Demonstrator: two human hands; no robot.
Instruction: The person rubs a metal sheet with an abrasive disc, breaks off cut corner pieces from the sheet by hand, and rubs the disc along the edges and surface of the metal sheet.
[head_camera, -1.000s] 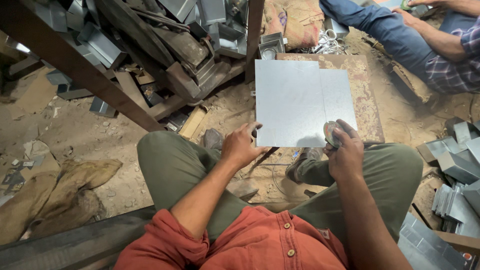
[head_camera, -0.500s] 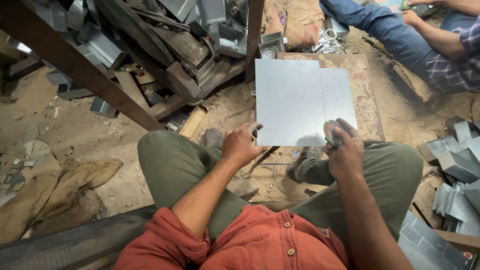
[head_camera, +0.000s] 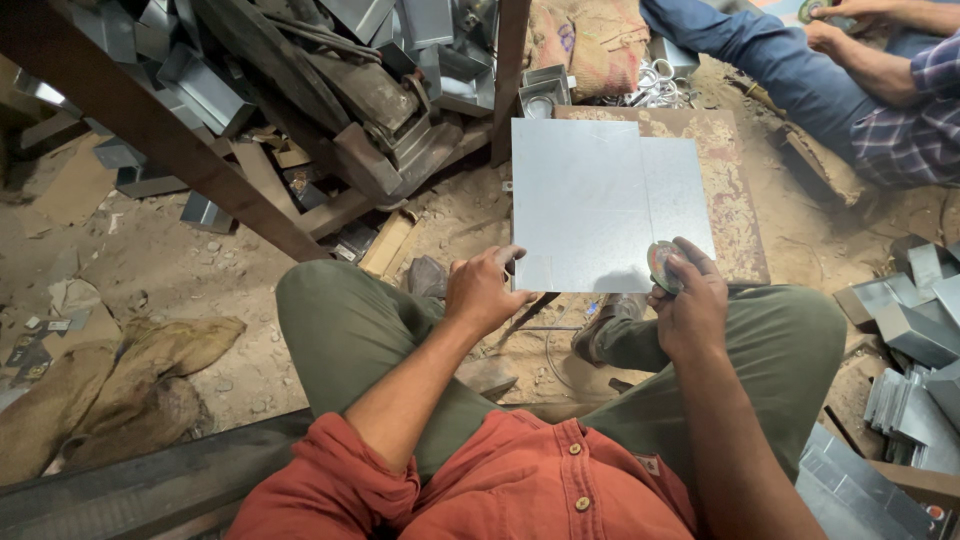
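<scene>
Left hand: the left hand (head_camera: 487, 290) grips the near left corner of a metal sheet (head_camera: 590, 200), thumb on top and fingers curled under the edge.
Right hand: the right hand (head_camera: 690, 300) closes around a small round tool (head_camera: 661, 265), perhaps a tape measure, pressed to the sheet's near right edge.
Sheet position: the grey galvanised sheet lies flat in front of the seated person's knees, its far part resting over a brown patterned board (head_camera: 735, 185) on the dirt floor.
Progress: judging by the faint straight lines already crossing the sheet, some marking appears done; the sheet looks whole and unfolded, so cutting or bending seems still ahead.
Finished pieces: folded metal boxes (head_camera: 920, 330) are stacked at the right, and more folded channels (head_camera: 190, 80) are heaped under a wooden frame (head_camera: 150, 130) at the upper left.
Packages: a tan printed sack (head_camera: 600, 45) lies beyond the sheet; its print is too small to tell apart.
Floor cloth: an empty burlap sack (head_camera: 130, 390) is crumpled at the lower left.
Labels: a small patch (head_camera: 648, 465) sits on the orange shirt, and a small red-and-white sticker (head_camera: 935, 513) shows at the lower right corner.
Other person: a co-worker's leg (head_camera: 790, 70) in blue trousers stretches across the upper right.
</scene>
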